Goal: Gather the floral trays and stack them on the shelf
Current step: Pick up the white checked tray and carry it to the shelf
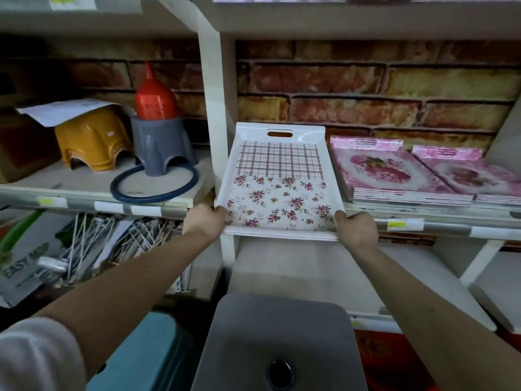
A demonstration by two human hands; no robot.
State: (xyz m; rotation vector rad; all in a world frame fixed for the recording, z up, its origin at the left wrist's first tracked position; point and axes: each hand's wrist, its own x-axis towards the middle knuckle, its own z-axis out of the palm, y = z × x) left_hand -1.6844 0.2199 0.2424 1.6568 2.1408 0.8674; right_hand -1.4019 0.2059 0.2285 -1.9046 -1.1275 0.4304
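A white floral tray [279, 176] with a plaid upper half, small purple flowers below and a cut-out handle at its far end lies partly on the white shelf [439, 222], its near end sticking out over the edge. My left hand [204, 221] grips the near left corner. My right hand [355, 230] grips the near right corner. To the right on the same shelf lie two stacks of pink rose-print trays [394, 172], close beside the white tray.
A white shelf upright [214, 131] stands just left of the tray. The left bay holds a yellow stool [90, 139], a grey stool [163, 145] with a red funnel, and a blue ring [153, 183]. A grey stool seat [279, 342] sits below me.
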